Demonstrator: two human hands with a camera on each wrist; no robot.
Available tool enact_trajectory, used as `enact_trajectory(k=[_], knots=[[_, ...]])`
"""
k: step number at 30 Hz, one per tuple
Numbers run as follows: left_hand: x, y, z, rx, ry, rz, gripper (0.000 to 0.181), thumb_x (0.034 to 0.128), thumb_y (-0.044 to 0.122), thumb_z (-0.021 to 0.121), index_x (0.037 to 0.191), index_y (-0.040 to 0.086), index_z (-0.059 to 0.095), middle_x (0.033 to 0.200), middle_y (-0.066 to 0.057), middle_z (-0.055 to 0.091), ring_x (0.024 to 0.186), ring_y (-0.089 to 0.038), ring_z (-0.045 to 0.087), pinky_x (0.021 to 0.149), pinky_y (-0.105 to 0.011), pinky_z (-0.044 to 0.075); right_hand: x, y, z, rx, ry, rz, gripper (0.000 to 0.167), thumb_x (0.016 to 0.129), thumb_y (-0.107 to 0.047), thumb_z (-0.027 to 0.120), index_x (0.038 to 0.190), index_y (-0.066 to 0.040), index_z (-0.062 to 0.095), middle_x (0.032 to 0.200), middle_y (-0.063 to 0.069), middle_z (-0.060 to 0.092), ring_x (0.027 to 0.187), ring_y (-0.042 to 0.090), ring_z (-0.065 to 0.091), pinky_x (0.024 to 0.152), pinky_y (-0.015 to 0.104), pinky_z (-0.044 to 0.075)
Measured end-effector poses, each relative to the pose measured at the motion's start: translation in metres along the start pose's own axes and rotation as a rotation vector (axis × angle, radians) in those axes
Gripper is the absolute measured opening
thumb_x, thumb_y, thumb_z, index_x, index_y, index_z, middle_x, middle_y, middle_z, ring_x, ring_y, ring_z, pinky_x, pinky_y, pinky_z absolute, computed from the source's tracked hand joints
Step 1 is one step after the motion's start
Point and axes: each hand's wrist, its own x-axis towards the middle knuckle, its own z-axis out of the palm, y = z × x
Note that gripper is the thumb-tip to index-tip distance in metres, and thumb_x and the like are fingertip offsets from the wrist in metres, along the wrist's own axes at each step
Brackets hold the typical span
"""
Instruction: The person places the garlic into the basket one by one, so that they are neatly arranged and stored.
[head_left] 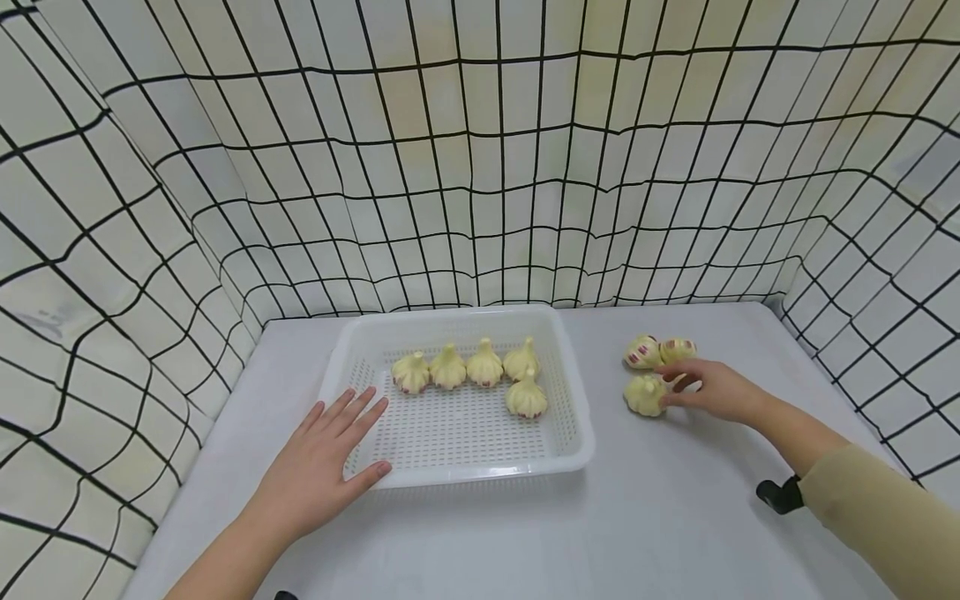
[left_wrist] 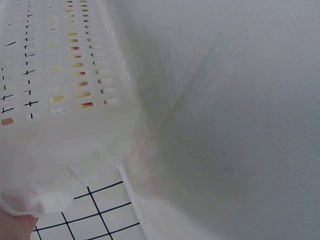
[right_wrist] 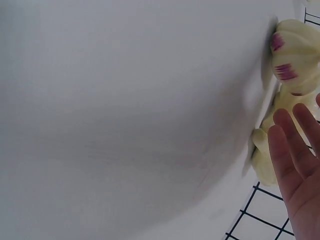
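Observation:
My left hand (head_left: 318, 467) lies with straight, spread fingers over the left front corner of a white plastic basket (head_left: 480, 473). In the left wrist view only a bit of that hand (left_wrist: 17, 227) shows, by the rim of the slotted basket (left_wrist: 65, 145). Inside the basket are several garlic bulbs (head_left: 486, 364), mostly in a row, with one bulb (head_left: 527, 398) in front. On the right, my right hand (head_left: 712, 389) is at a loose garlic bulb (head_left: 643, 395), its thumb and fingers apart at the bulb's right side. The right wrist view shows extended fingers (right_wrist: 285, 160).
Two purple-streaked garlic bulbs, one on the left (head_left: 642, 352) and one on the right (head_left: 678, 350), lie just behind the loose bulb. The white table (head_left: 675, 517) is bordered by white walls with black netting (head_left: 480, 167). A dark object (head_left: 780, 496) sits at the right sleeve.

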Motion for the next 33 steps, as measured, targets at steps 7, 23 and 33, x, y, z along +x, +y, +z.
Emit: enact_trajectory(k=[7,23,33], knots=[[0.000,0.000,0.000,-0.001,-0.001,-0.001,0.080,0.0913,0.060,0.060,0.156,0.021,0.034,0.162,-0.005,0.029,0.148,-0.034,0.024,0.117,-0.058,0.019,-0.006,-0.009,-0.008,0.000,0.012,0.000,0.057,0.088,-0.042,0.075,0.130,-0.007,0.062,0.122,0.011,0.064,0.107,0.028,0.061,0.079,0.036,0.054],[-0.003,-0.001,0.000,-0.007,0.001,0.001,0.079,0.0913,0.059,0.060,0.156,0.021,0.034,0.162,-0.004,0.028,0.148,-0.034,0.024,0.118,-0.057,0.018,-0.007,-0.036,-0.012,-0.107,0.057,-0.139,0.034,0.088,-0.028,0.076,0.121,-0.018,0.072,0.121,0.005,0.065,0.097,0.021,0.059,0.076,0.031,0.053],[-0.003,0.000,0.001,-0.024,0.013,0.006,0.078,0.0924,0.061,0.057,0.156,0.024,0.033,0.162,-0.003,0.028,0.148,-0.033,0.023,0.118,-0.057,0.017,-0.004,-0.042,-0.010,-0.184,0.041,-0.202,0.027,0.090,-0.022,0.075,0.116,-0.022,0.074,0.113,-0.007,0.071,0.098,0.017,0.064,0.078,0.036,0.054]])
